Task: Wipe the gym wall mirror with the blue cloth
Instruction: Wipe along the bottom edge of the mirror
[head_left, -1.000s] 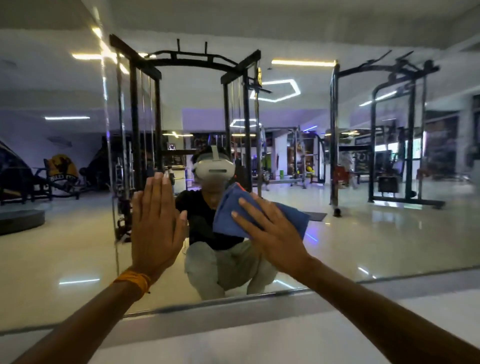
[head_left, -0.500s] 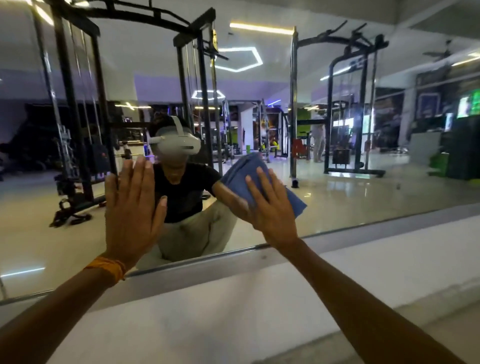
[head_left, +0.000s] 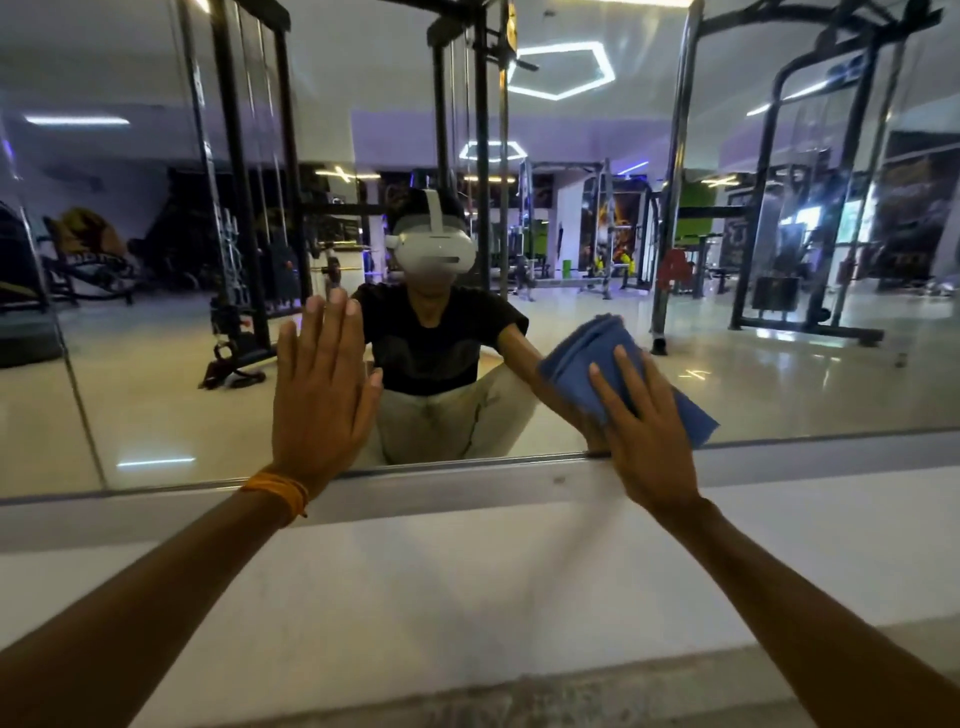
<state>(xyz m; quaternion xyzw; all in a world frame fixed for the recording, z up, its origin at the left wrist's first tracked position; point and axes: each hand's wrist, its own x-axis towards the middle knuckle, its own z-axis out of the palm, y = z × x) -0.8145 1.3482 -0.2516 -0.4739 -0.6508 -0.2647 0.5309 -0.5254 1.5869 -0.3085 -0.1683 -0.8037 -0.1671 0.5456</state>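
The gym wall mirror (head_left: 156, 405) fills the upper part of the view and reflects a crouching person with a white headset. My left hand (head_left: 319, 395) lies flat on the glass with straight fingers, an orange band at its wrist. My right hand (head_left: 641, 431) presses the folded blue cloth (head_left: 587, 353) against the glass with spread fingers, low down near the mirror's bottom edge. Part of the cloth is hidden under my palm.
A grey metal strip (head_left: 467, 483) runs along the mirror's bottom edge. Below it is a white wall band (head_left: 467, 582) and a strip of grey floor (head_left: 519, 701). A vertical seam (head_left: 78, 395) splits the mirror panels at left. Gym racks show in the reflection.
My right hand has slid the cloth down and to the right, toward the mirror's bottom edge. My left hand stays flat on the glass. The view has tilted down.
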